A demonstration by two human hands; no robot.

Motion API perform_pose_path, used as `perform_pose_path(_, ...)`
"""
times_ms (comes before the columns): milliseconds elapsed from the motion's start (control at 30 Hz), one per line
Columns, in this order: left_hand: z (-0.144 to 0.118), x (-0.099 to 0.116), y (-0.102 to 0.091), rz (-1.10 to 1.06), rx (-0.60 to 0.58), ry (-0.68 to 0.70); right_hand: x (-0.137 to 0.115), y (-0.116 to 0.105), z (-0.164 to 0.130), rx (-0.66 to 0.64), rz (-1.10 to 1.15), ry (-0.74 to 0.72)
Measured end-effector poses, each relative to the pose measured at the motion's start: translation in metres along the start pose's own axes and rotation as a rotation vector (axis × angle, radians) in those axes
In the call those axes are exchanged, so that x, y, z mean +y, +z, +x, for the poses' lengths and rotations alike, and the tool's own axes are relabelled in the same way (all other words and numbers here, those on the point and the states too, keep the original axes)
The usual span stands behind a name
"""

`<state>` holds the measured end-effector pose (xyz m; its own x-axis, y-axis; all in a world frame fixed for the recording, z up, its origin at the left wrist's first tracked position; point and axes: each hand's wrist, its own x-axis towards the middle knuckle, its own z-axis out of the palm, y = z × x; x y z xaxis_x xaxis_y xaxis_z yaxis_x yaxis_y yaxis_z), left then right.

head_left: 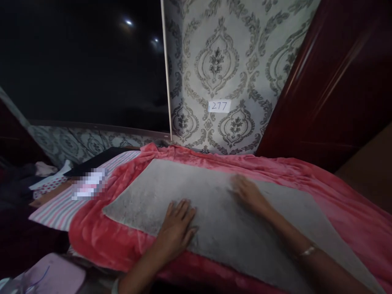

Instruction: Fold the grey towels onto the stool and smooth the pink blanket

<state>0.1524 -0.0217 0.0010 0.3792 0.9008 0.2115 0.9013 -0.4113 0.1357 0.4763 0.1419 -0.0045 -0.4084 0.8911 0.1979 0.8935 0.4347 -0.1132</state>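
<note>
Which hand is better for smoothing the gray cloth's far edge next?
Probably the right hand: it is close to the far edge of the gray cloth; the left hand rests by the near one.

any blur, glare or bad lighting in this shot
Head view: the right hand is smeared as if by motion, while the left hand is clearer; head view: two bright glare spots on the black screen, and paler streaks on the dark red panel; head view: the far left side is dim, and a pixelated patch hides detail.
</note>
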Motion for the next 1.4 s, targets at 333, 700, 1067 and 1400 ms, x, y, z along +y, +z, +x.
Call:
perform_pose_path(333,-0.042,-0.042,0.056,0.234,0.25,0.023,-0.148,0.041,0.098,-0.243,0.129,-0.442)
perform_pose_path(700,-0.046,-0.058,0.045,0.17,0.284,0.055,-0.161,0.029,0.133,-0.184,0.015,-0.282)
perform_pose_path(1067,-0.059,-0.076,0.056,0.223,0.297,-0.181,-0.178,0.054,0.185,-0.313,0.045,-0.419)
perform_pose_path(1400,-0.062,-0.087,0.01,0.333,0.374,-0.155,-0.26,0.04,0.149,-0.265,0.145,-0.764)
